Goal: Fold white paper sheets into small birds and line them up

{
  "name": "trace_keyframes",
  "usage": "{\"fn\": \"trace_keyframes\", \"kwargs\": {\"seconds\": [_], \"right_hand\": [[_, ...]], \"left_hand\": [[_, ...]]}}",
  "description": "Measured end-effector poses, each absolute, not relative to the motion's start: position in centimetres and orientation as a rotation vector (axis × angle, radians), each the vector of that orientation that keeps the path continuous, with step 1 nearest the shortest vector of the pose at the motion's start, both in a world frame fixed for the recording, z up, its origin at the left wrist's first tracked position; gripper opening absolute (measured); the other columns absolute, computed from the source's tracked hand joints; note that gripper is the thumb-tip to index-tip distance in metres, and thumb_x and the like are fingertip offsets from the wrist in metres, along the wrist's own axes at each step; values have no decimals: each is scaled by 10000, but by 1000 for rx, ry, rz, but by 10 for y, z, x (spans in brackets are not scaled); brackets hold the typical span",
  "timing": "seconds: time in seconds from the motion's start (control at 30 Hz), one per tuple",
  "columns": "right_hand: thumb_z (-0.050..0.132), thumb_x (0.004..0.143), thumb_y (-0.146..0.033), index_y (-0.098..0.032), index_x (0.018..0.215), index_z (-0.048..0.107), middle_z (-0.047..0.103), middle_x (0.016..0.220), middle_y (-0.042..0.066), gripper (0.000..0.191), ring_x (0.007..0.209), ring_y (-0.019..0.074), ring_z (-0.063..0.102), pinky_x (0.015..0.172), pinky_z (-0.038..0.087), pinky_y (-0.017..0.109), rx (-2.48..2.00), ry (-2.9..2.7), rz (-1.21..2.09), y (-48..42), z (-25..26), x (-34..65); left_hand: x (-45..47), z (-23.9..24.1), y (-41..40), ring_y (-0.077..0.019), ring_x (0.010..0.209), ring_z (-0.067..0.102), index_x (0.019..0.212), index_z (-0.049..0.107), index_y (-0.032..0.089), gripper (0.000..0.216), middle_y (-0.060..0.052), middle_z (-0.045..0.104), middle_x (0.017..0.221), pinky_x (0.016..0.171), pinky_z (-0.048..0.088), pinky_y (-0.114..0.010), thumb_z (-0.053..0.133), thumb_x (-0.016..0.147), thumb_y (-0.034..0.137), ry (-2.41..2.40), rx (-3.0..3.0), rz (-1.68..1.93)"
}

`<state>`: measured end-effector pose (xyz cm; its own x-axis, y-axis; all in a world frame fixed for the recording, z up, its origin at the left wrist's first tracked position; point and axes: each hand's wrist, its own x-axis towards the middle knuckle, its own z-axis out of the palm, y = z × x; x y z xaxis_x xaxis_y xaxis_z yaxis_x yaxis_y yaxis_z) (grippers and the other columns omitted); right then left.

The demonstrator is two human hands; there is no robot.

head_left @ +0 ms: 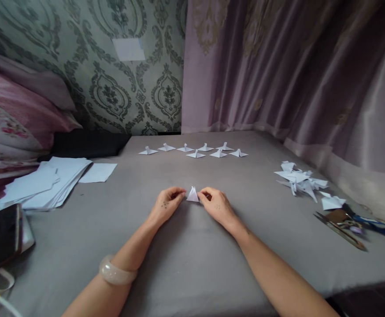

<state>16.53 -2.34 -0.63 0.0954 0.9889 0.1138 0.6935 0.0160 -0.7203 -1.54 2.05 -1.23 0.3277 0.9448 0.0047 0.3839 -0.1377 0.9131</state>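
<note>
White paper, folded into a small peaked figure (193, 195), is held between the two hands at the middle of the grey bench (192, 281); whether its base touches the cloth, I cannot tell. The left hand (168, 204), its wrist wearing a pale bangle (116, 272), has thumb and fingertips pinched at the figure's left side. The right hand (217, 203) pinches the right side the same way, so the hands are apart with only the figure between them.

Beyond the figure, eight white birds (195, 154) stand in two loose rows, wings spread. Right of it lies a jumbled pile (294, 177) of more folded paper, with a pointed tool (341, 231) and a blue handle (374, 223) nearer the person. Left of it are overlapping sheets (47, 180), a single sheet (98, 172) just beside them, and, closer in, a dark phone (1, 235). Farther back hangs a mauve curtain (225, 66).
</note>
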Motion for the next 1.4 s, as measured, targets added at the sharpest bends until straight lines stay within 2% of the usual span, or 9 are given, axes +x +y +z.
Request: {"fn": "trace_keyframes", "kwargs": {"seconds": [0.13, 0.33, 0.47, 0.6, 0.77, 0.93, 1.2, 1.27, 1.4], "right_hand": [[527, 836, -332, -225, 792, 687, 681, 815, 10, 198, 712, 131, 589, 678, 414, 235, -1714, -1699, 550, -24, -10, 164], [606, 784, -336, -226, 834, 628, 643, 834, 3, 123, 711, 135, 570, 649, 397, 240, -1759, -1778, 536, -26, -12, 163], [628, 766, -273, -230, 991, 554, 622, 904, 3, 240, 698, 128, 557, 635, 387, 241, -1770, -1835, 506, -28, -14, 163], [581, 803, -215, -242, 1005, 553, 588, 955, 7, 206, 693, 109, 548, 650, 392, 231, -1708, -1932, 469, -29, -14, 162], [625, 781, -244, -212, 1074, 491, 560, 1015, 27, 324, 699, 117, 554, 616, 405, 234, -1747, -1843, 430, -28, -13, 160], [543, 872, -306, -234, 962, 599, 577, 991, 15, 128, 777, 122, 584, 666, 407, 232, -1709, -2001, 404, -31, -13, 160], [426, 939, -241, -235, 955, 654, 611, 972, 40, 229, 892, 152, 576, 743, 388, 252, -1721, -2064, 96, -24, -10, 153], [441, 931, -238, -228, 954, 658, 611, 967, 45, 218, 886, 150, 576, 743, 395, 251, -1729, -2055, 144, -18, -13, 154], [550, 872, -281, -214, 928, 663, 608, 923, 21, 143, 790, 120, 582, 716, 424, 223, -1711, -1936, 450, -5, -24, 162]], "left_hand": [[-14, -11, 20, -151, 686, 566, 825, 682, 152, 276, -25, 649, 726, 637, 417, -238, 516, 812, 374, 1168, 1818, 750], [-17, -23, 22, -139, 685, 523, 832, 636, 168, 225, -16, 595, 768, 630, 412, -244, 575, 796, 381, 1143, 1960, 726], [-15, -27, 19, -148, 745, 516, 909, 572, 179, 221, -18, 567, 818, 685, 425, -257, 630, 772, 342, 1120, 2088, 776], [-12, -24, 17, -176, 862, 517, 954, 597, 202, 158, -50, 552, 920, 762, 428, -291, 572, 831, 298, 1067, 2282, 751], [-12, -26, 19, -188, 873, 519, 911, 625, 188, 146, -61, 559, 914, 770, 431, -299, 550, 853, 299, 1059, 2352, 711], [-12, -27, 22, -175, 834, 536, 817, 642, 178, 178, -56, 578, 867, 742, 432, -274, 502, 881, 267, 1044, 2392, 655], [-8, -24, 26, -185, 855, 509, 953, 661, 193, 290, -82, 609, 939, 783, 433, -308, 386, 939, 284, 1117, 2541, 858], [-8, -27, 30, -188, 853, 516, 935, 674, 195, 263, -81, 610, 927, 784, 435, -315, 429, 919, 291, 1143, 2490, 827], [-8, -31, 39, -185, 824, 541, 912, 690, 181, 218, -73, 606, 887, 786, 430, -321, 535, 857, 324, 1137, 2352, 734]]}}
